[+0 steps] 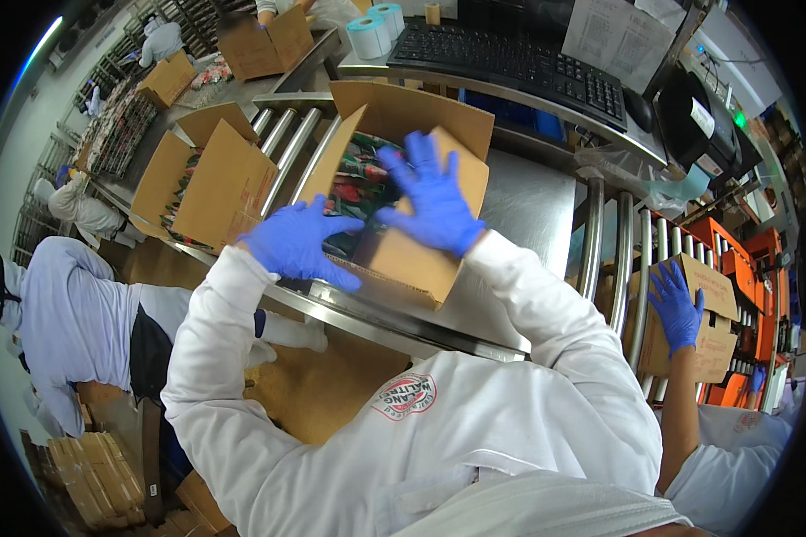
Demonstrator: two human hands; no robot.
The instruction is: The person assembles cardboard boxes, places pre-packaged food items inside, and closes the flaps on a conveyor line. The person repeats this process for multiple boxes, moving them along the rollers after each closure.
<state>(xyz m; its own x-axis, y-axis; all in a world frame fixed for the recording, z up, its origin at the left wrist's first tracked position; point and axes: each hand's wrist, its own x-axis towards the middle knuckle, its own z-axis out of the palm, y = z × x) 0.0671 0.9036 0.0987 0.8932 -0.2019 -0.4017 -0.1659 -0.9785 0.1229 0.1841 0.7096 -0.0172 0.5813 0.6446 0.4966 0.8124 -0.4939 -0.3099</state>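
An open cardboard box [412, 107] with raised flaps stands in front of me on the steel packing table. Inside lie several shiny red and green plastic packets [360, 177]. My left hand [300, 240], in a blue glove, is at the box's near left side with its fingers apart. In a matching glove, my right hand [434, 199] spreads its fingers over the box's right flap and the packets, and is slightly blurred. Neither hand has anything gripped. Whether my right palm presses on the flap cannot be made out.
A second open box [219, 183] of packets stands left by the rollers [282, 143]. Keyboard [510, 67], label rolls [376, 34] and a black printer [694, 125] sit on the shelf beyond. At right, a co-worker's gloved hand [677, 309] touches a closed box [712, 336]. Another person bends over at left.
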